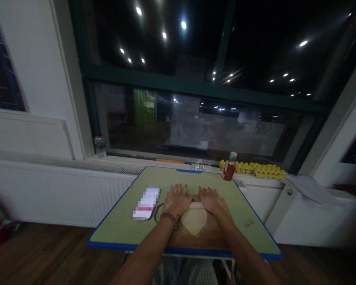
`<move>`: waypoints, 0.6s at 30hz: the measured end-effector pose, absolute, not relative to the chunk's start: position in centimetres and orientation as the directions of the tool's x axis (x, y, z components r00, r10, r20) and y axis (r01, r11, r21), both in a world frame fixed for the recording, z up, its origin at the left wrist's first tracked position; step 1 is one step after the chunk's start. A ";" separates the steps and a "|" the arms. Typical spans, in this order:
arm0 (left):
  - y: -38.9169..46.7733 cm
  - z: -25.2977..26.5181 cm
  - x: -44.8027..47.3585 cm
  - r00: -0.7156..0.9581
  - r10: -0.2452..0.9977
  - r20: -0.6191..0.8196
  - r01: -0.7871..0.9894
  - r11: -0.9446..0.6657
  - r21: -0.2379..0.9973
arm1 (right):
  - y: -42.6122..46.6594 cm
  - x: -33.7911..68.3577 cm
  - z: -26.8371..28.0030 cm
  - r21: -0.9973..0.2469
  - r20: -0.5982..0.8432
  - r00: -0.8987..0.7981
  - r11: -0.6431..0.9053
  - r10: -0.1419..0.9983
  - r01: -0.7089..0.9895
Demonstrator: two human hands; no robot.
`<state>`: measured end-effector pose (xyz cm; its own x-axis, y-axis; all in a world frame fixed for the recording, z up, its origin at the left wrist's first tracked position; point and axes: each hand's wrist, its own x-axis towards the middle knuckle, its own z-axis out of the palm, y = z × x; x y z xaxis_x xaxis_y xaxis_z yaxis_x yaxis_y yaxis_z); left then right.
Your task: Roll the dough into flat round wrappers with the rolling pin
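My left fingers (pixel 180 190) and right fingers (pixel 205 191) were extended, not curled in a grip, at either end of what appeared to be a rolling pin (pixel 197 205). The dough (pixel 194 221) lay just nearer me, on the board (pixel 195 240) atop the counter (pixel 118 229), already flattened into a thin sheet; its pointed near edge suggested that some evening-out remained.

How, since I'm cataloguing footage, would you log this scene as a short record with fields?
Dough: flattened, on a wooden board
Left hand: back up, at the dough's far left
Right hand: back up, at its far right
Under palms: hidden
Table: green top, blue edge
Phone: left of the board, screen pixelated
Bottle: red contents, near the table's far right corner
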<state>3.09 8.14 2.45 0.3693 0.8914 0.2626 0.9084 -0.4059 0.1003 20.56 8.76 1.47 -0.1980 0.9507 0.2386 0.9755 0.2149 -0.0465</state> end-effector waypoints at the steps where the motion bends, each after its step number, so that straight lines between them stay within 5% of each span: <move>1: 7.9 2.3 3.2 0.352 0.898 0.264 0.917 -0.388 0.096 | 8.1 20.6 1.7 -0.030 0.221 -0.194 0.205 0.956 0.978; 11: 4.4 -0.1 3.6 0.305 0.813 0.495 0.916 -0.393 0.080 | 1.4 19.9 2.2 0.051 0.278 -0.209 0.203 0.938 0.978; 18: 6.6 0.8 4.0 0.334 0.836 0.434 0.917 -0.394 0.054 | 4.6 20.2 0.8 0.057 0.265 -0.237 0.230 0.935 0.971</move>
<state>4.01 6.58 0.77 0.3343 0.8364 0.4345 0.9173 -0.3945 0.0535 20.15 4.59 0.77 -0.2372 0.9346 0.2649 0.9714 0.2304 0.0570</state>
